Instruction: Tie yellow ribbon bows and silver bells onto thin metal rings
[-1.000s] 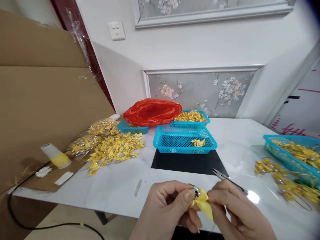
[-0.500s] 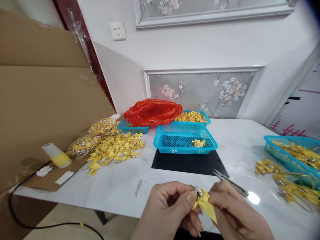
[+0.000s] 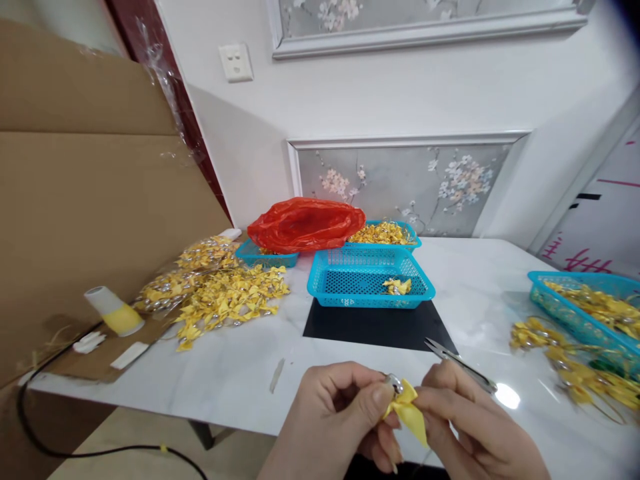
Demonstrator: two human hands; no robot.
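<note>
Yellow ribbon bow [image 3: 410, 408] with small silver bell [image 3: 394, 383] at knot, held above near edge of white desk [image 3: 240, 373]. Left hand [image 3: 335, 417] grip pinching bow at knot, thumb against forefinger. Right hand [image 3: 475, 427] grip pinching bow's other side; thread snips [image 3: 457, 363] also in this hand, blades pointing up-left. Blue basket [image 3: 370, 279] beyond on black mat [image 3: 377, 327], one bow inside. Loose bow pile [image 3: 225, 300] at left. Red bag [image 3: 306, 223] behind.
</note>
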